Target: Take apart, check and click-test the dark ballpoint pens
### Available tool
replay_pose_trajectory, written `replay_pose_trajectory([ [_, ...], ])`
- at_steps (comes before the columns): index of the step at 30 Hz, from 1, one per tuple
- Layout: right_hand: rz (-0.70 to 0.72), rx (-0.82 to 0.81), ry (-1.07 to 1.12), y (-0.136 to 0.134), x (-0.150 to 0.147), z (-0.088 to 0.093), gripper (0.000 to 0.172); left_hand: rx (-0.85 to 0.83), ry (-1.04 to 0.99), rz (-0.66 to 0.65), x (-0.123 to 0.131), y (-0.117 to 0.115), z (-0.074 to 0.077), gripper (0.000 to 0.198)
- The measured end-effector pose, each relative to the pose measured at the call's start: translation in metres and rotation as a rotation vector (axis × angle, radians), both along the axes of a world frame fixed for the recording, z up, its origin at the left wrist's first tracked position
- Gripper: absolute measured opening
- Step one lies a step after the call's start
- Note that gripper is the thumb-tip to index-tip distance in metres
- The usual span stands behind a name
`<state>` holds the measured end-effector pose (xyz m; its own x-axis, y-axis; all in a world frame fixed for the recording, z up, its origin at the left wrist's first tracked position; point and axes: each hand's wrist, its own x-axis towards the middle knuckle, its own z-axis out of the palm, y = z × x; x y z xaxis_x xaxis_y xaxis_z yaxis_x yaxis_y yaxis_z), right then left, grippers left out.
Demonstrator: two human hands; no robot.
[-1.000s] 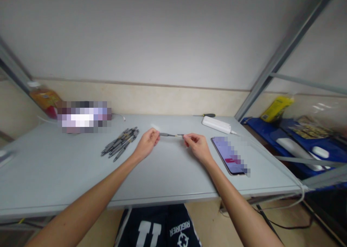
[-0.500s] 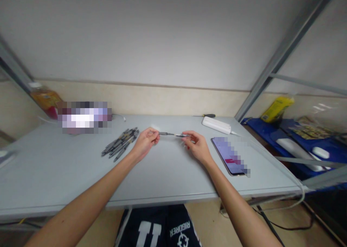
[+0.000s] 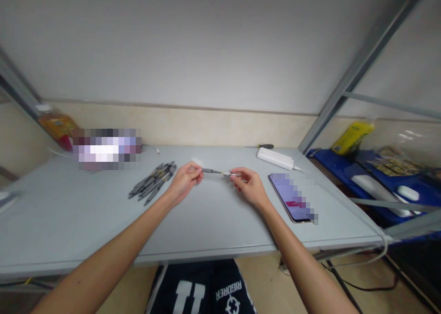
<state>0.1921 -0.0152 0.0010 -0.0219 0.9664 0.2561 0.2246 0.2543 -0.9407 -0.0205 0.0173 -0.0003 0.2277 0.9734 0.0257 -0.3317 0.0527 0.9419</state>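
**Two hands pinching one pen between them**

Little is changing since a moment ago: the right hand [image 3: 251,185] is sitting a touch closer to the left than it was, and the pen [image 3: 220,172] between them is lying a shade flatter. The left hand [image 3: 185,181] is staying where it was.

The pen is hanging just above the grey table [image 3: 206,217], running almost level from one set of fingertips to the other. The left hand's fingers are curling shut around its darker end, thumb and forefinger pinching it. The right hand's thumb and forefinger are pinching the paler, thinner end, with the other fingers bending loosely beneath. Whether that end is a loose piece or part of the barrel is too small to tell.

Out beyond the left hand's knuckles, a heap of grey pens [image 3: 153,179] is lying on the table, near but not touching. Just past the right hand's outer edge a phone [image 3: 292,197] is lying flat with its screen lit, and farther behind those fingers a white power adapter [image 3: 274,158] is resting.
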Motion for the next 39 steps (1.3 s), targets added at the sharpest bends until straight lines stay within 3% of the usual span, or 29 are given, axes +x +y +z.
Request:
replay_pose_trajectory([
  [2,0.006,-0.027,-0.060,-0.0009,-0.0001,0.0010,0.034,-0.005,0.004,-0.002,0.0001,0.0000,-0.0003,0.016],
  [7,-0.017,-0.080,-0.170,-0.0018,-0.0005,-0.0002,0.054,0.004,-0.001,-0.027,0.0006,-0.0003,-0.0012,0.016],
  [11,-0.020,0.026,-0.076,0.0004,0.0002,-0.0054,0.036,-0.019,-0.020,-0.010,0.0004,0.0000,-0.0001,0.015],
  [14,-0.023,0.072,-0.067,0.0011,0.0007,-0.0073,0.043,-0.035,-0.034,0.002,-0.0001,0.0012,-0.0009,0.015],
  [17,-0.024,0.039,-0.143,-0.0002,0.0005,-0.0052,0.031,-0.023,-0.024,-0.019,-0.0005,0.0020,-0.0033,0.016],
  [24,0.019,-0.078,-0.170,-0.0027,-0.0011,-0.0004,0.049,0.013,0.012,-0.046,0.0006,-0.0004,-0.0024,0.017],
  [27,-0.002,0.001,-0.143,-0.0030,-0.0019,-0.0016,0.034,-0.015,-0.006,-0.029,0.0009,-0.0004,0.0000,0.016],
  [30,-0.025,0.088,-0.208,-0.0036,-0.0022,-0.0026,0.039,-0.058,-0.019,-0.011,0.0006,0.0007,0.0005,0.016],
  [32,-0.036,0.119,-0.302,-0.0042,-0.0021,-0.0025,0.031,-0.084,-0.016,-0.010,0.0004,0.0012,-0.0002,0.017],
  [34,-0.024,0.111,-0.351,-0.0048,-0.0020,-0.0017,0.023,-0.083,-0.006,-0.021,0.0001,0.0012,-0.0012,0.019],
  [39,0.088,-0.024,-0.240,-0.0049,0.0000,0.0010,0.030,0.037,0.048,-0.076,-0.0011,-0.0003,-0.0039,0.026],
])
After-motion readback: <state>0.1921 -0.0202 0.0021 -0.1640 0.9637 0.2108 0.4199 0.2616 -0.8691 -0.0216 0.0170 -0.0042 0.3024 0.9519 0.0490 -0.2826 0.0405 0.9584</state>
